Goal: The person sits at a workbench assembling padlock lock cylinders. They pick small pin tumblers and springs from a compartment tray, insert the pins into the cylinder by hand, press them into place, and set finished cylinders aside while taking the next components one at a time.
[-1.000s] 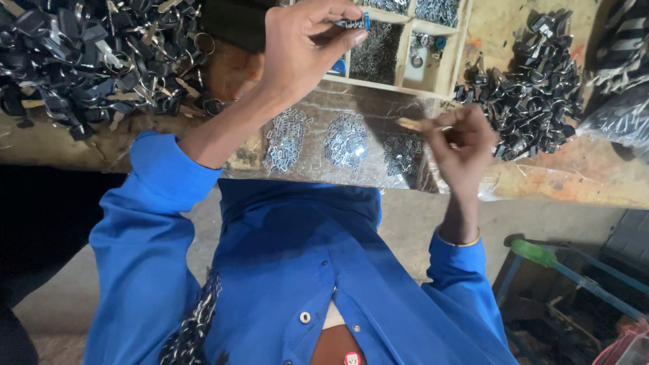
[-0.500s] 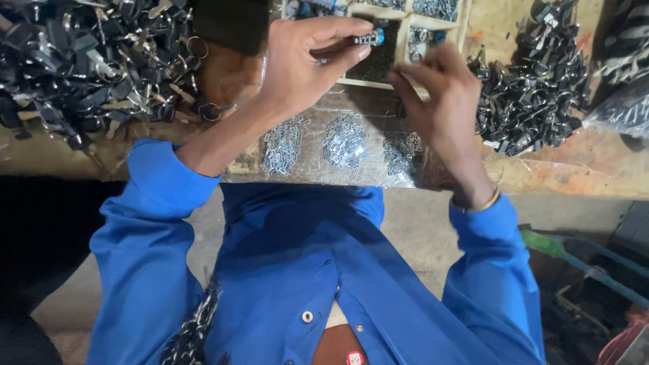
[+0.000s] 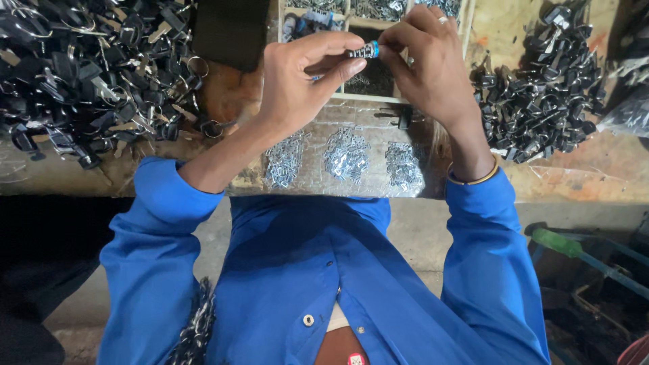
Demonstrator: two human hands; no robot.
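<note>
While the left hand (image 3: 297,88) pinches a small dark cylinder (image 3: 364,51), right hand (image 3: 433,64) fingertips pinch its other end above the wooden tray (image 3: 466,27).

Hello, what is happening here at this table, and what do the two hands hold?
A person in a blue shirt works at a workbench. The left hand and right hand together pinch a small dark piece with a blue end, held above a wooden tray with compartments. Three little heaps of shiny metal bits lie near the bench edge. Piles of black keys lie on the left and right.
</note>
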